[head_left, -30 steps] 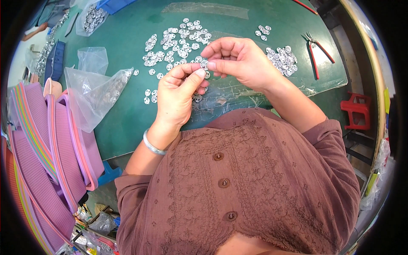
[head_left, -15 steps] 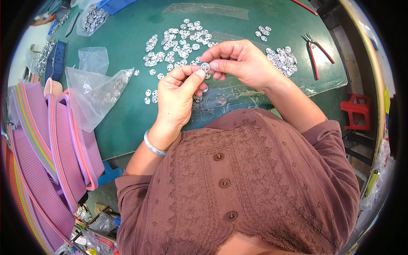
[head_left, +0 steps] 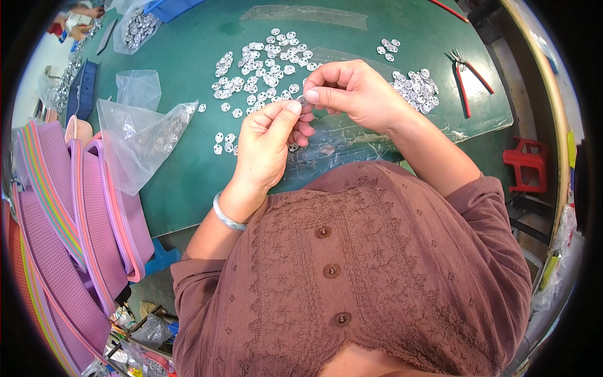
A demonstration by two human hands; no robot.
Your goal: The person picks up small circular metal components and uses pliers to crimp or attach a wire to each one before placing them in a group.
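Above the green-topped desk (head_left: 188, 182), close to its near edge, the left hand (head_left: 260, 141) and the right hand (head_left: 358, 94) each have the grip of thumb and forefinger closed on one small, round, silver-coloured metal disc (head_left: 302, 100), held between them. Loose silver-coloured openwork discs (head_left: 271, 79) lie spread beyond the hands toward the far edge. A denser heap of silver-coloured discs (head_left: 418, 90) lies just beyond the right wrist, and red-handled metal pliers (head_left: 461, 61) rest with handles spread nearer the right edge. A clear plastic bag (head_left: 135, 147) overlaps the left edge.
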